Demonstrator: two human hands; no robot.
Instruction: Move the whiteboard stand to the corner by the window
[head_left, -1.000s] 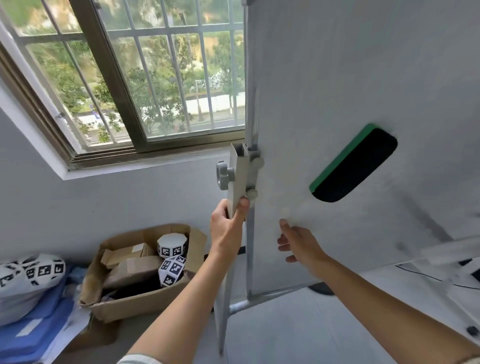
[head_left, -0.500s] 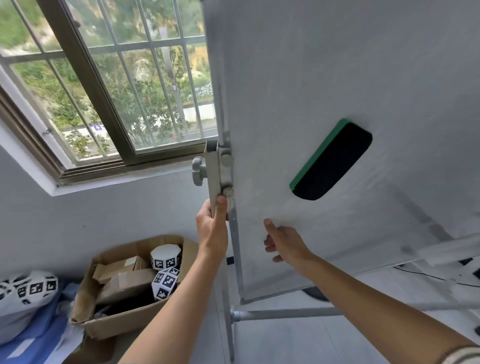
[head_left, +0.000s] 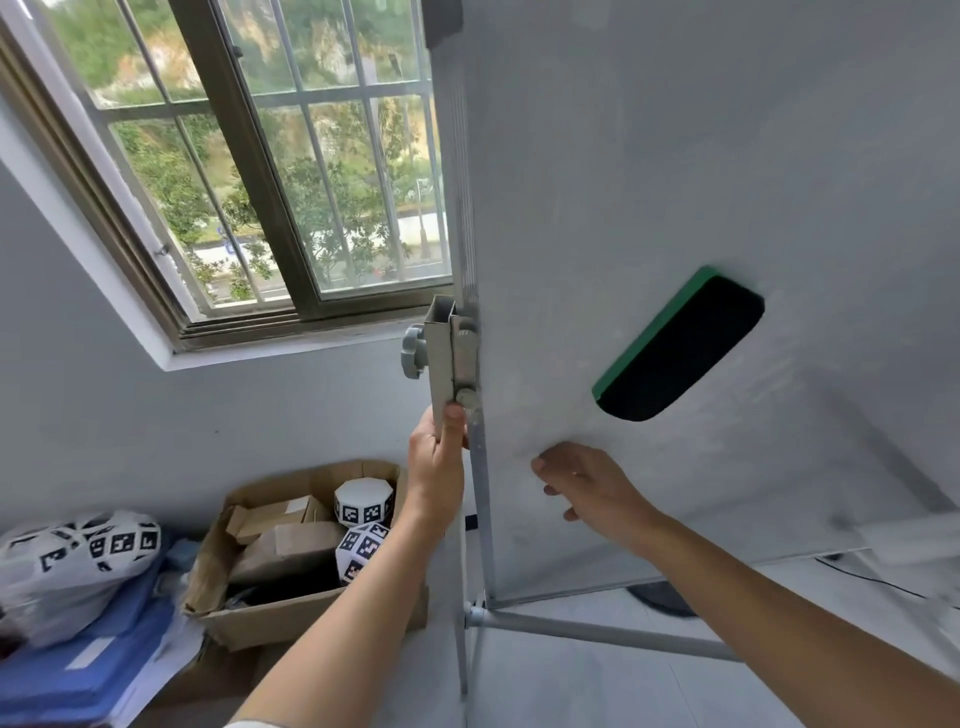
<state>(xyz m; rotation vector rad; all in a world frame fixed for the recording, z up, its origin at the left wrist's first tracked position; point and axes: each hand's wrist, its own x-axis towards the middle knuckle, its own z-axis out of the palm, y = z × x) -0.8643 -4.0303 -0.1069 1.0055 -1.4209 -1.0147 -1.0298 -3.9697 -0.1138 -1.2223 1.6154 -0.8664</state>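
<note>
Grey metal-framed whiteboard stand (head_left: 675, 182) has slid left toward barred window (head_left: 270, 171) (nearly cornered); left hand (head_left: 436, 467) still clamps its post; right hand (head_left: 592, 488) open-fingered against the board.

Grey whiteboard stand (head_left: 675, 208) upright, tilted, beside window (head_left: 291, 171).

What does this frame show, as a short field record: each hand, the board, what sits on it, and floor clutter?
left hand: grip closed on the stand post, below the knob
right hand: open, fingers on the board
eraser: stuck to the board face
box: on floor under the window, left of the stand
</note>
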